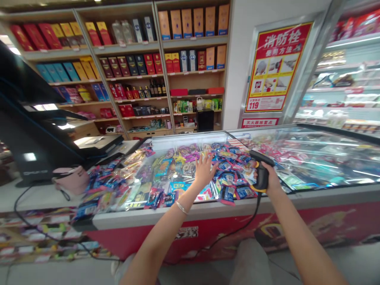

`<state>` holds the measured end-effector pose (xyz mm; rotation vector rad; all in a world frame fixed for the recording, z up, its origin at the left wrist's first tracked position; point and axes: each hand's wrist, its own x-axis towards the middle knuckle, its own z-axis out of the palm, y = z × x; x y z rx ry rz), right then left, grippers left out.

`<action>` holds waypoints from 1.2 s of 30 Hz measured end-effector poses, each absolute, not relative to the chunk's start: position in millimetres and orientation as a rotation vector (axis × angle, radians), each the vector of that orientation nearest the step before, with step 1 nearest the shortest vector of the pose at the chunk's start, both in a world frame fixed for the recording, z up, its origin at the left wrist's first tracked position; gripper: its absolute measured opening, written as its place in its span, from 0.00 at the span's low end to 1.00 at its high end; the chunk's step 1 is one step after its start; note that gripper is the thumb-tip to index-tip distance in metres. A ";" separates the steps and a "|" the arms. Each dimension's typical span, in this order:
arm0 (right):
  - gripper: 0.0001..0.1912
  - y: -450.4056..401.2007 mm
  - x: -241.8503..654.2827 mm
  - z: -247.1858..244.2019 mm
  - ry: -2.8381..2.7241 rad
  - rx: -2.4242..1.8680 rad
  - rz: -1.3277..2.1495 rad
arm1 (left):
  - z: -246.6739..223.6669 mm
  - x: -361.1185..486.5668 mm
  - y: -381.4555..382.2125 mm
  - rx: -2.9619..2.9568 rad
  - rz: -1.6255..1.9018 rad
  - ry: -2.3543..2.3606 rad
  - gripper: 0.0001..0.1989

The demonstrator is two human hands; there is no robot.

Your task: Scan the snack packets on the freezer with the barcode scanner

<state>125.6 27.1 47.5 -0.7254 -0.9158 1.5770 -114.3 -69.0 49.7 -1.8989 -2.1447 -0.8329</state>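
Left hand (pixel 204 171) out over the big heap of snack packets (pixel 185 174), palm down, fingers spread wide and released, grasping nothing! Touching the packets or just above them? No telling from this angle. Thin silver bracelet (pixel 181 207) around that wrist.

And over to the right, right hand (pixel 271 178) clenched firmly around the grip of a black-and-yellow handheld barcode scanner (pixel 260 171), nose tilted up and away, just beside the far edge of the heap. Black scanner cable (pixel 233 236) trailing down from the handle and looping across the red front of the chest freezer (pixel 311 225).

Packets everywhere now: blue, pink, yellow and silver foil, crammed together at the near end of the freezer, spilling left toward the checkout counter (pixel 32 198). Whether on top of the glass or beneath it, hard to call from here. Glass lid (pixel 323 158) stretching off to the right, bright with reflections.

Out on the left, a pink handbag (pixel 71 180) on the counter, right up against the packets, with a black cable (pixel 20 206) curling below it. Dark till screen (pixel 26 89) looming above. Straight ahead, wooden shelves (pixel 118 51) packed with boxed liquor in red, gold and blue. Red fire-hydrant instruction poster (pixel 277 67) on the wall, and a chilled display case (pixel 347 71) far right!
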 end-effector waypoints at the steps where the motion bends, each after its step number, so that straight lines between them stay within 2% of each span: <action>1: 0.10 20.5 117.3 58.3 -0.923 -0.672 1.631 | 60.7 -130.2 -74.0 -1.844 -0.853 -2.138 0.28; 5: 0.13 -8.6 62.5 97.5 -1.028 -0.508 1.741 | 95.9 -212.1 -102.5 -1.563 -0.916 -2.124 0.26; 8: 0.14 -28.1 5.3 111.4 -1.102 -0.406 1.861 | 104.7 -279.1 -127.3 -1.368 -0.919 -2.162 0.26; 16: 0.11 -55.1 -130.5 90.2 -1.184 -0.542 2.111 | 79.0 -400.5 -163.3 -0.935 -0.715 -2.465 0.23; 25: 0.13 -69.1 -179.4 37.9 -1.234 -0.647 2.383 | 49.3 -437.7 -178.4 -0.570 -0.508 -2.711 0.16; 36: 0.13 -74.4 -178.0 34.0 -1.279 -0.682 2.412 | 39.9 -453.6 -190.1 -0.506 -0.319 -2.782 0.17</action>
